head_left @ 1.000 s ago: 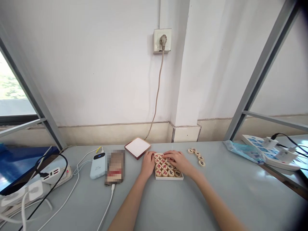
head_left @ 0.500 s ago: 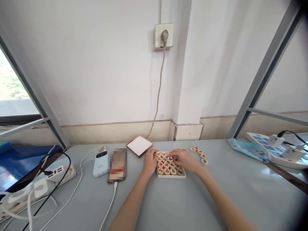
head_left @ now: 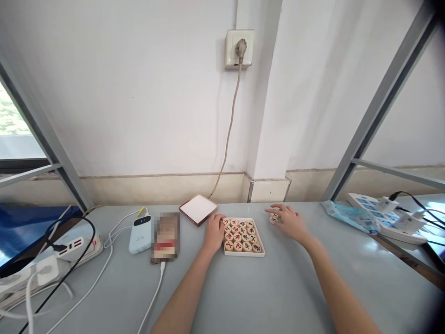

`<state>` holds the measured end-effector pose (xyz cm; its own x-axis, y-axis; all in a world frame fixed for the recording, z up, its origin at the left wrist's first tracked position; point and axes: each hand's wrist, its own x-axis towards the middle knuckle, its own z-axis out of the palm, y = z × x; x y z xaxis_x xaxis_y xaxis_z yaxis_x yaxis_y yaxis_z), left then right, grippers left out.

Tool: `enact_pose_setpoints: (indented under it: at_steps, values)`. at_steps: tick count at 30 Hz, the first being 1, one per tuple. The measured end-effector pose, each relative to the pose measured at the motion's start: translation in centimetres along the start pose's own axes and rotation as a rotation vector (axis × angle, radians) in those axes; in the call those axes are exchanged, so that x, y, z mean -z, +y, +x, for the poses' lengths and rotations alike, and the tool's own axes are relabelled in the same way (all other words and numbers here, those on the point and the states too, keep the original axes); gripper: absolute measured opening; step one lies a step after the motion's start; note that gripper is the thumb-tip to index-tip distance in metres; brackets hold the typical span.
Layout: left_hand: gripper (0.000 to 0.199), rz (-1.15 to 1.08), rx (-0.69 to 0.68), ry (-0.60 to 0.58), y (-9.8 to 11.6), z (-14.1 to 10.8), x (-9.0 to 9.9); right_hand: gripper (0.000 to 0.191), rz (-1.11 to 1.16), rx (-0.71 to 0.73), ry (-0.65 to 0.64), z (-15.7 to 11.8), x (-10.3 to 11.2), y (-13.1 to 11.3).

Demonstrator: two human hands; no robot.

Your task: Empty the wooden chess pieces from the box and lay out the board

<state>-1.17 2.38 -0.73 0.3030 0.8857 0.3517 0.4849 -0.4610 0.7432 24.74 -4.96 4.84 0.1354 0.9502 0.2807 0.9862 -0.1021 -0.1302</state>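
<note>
"What lies farthest left of the white box point(head_left: 244, 254)?"

"A power strip point(head_left: 52, 271) with plugs and cables. Closer to the box comes a pale blue power bank point(head_left: 140, 234), then a phone point(head_left: 166, 237), its picture blurred, with a white cable point(head_left: 153, 297) at its near end."

"And between phone and box?"

"A white-faced square cover point(head_left: 198, 209) with dark-red sides, beyond the box to its left. The person's left hand point(head_left: 213, 234) touches the box's far left corner, fingers bent; whether it grips cannot be told."

"What does the box hold?"

"Round pieces point(head_left: 242, 235) in four rows, red-marked on the left, black-marked on the right. It sits flat on the grey table point(head_left: 278, 287)."

"The right hand point(head_left: 285, 221)?"

"Right of the box, near its far side, fingers spread and loose over a few loose pieces point(head_left: 273, 220), partly hidden by them."

"Farther right?"

"A light-blue plastic packet point(head_left: 351, 218), well apart from the box, and a white-and-blue socket board point(head_left: 378, 213) just beyond it."
</note>
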Motion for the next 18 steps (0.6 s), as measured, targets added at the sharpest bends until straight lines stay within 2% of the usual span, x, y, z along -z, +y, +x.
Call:
enact_pose_setpoints:
  at_steps: [5, 7, 9, 14, 18]
  values:
    - [0.030, 0.010, -0.006, -0.002, 0.0, 0.0, 0.0, 0.039, 0.403, 0.309, -0.326, -0.4, 0.9, -5.2]
    - [0.030, 0.012, -0.007, -0.001, 0.0, 0.0, 0.0, 0.039, 0.467, 0.352, -0.403, -0.8, 0.7, -6.8]
    - [0.030, 0.012, -0.008, -0.002, 0.0, 0.0, 0.0, 0.036, 0.487, 0.347, -0.408, -1.0, 0.4, -7.7]
    - [0.030, 0.007, -0.005, 0.002, -0.1, 0.0, 0.0, 0.023, 0.424, 0.277, -0.347, -0.7, 1.0, -7.2]
    - [0.030, 0.002, 0.000, -0.003, -0.1, 0.1, 0.0, 0.027, 0.410, 0.196, -0.296, -0.4, 2.0, -4.2]
